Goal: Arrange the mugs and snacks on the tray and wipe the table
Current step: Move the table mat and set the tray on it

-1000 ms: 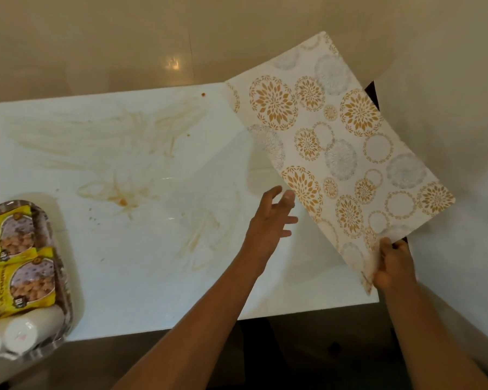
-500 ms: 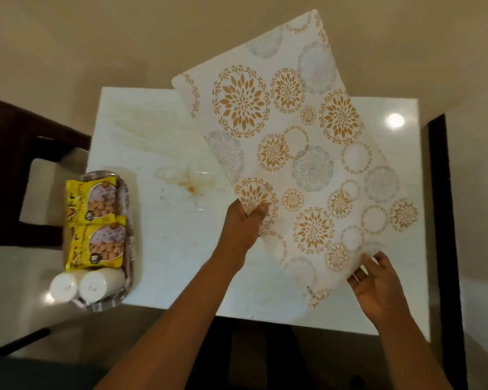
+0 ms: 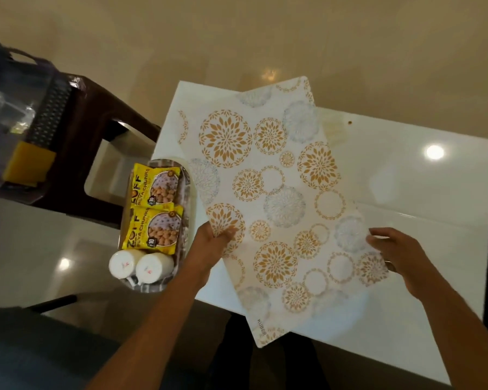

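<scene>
Head view: looking down on a white glossy surface (image 3: 423,192), both arms reaching in from below.
Placemat: patterned placemat (image 3: 279,198) with gold and grey floral circles lies slanted across the surface; its near corner overhangs the front edge and its far corner overhangs the far edge.
Left hand: left hand (image 3: 210,244) grasps the placemat's left edge, thumb on top, fingers tucked under.
Right hand: right hand (image 3: 397,254) sits at the placemat's right edge, fingers spread and loosely bent over the rim; whether it grips the mat or only touches it, cannot tell. A ring shows on one finger.
Tray: clear oblong tray (image 3: 187,175) sits at the surface's left edge, just beside the placemat and partly overhanging the edge.
Snacks: two yellow snack packets (image 3: 152,209) lie flat in the tray, one behind the other, filling its far and middle part.
Mugs: two white mugs (image 3: 137,266) sit side by side at the tray's near end, touching each other; flat white ends face the camera.
Stain: faint brownish smear (image 3: 333,128) on the surface by the placemat's far right edge, with a small dark crumb (image 3: 350,122) nearby.
Chair: dark brown chair (image 3: 96,130) left of the surface, well apart from the hands.
Sponge: yellow sponge (image 3: 30,163) on a blurred object at far left.
</scene>
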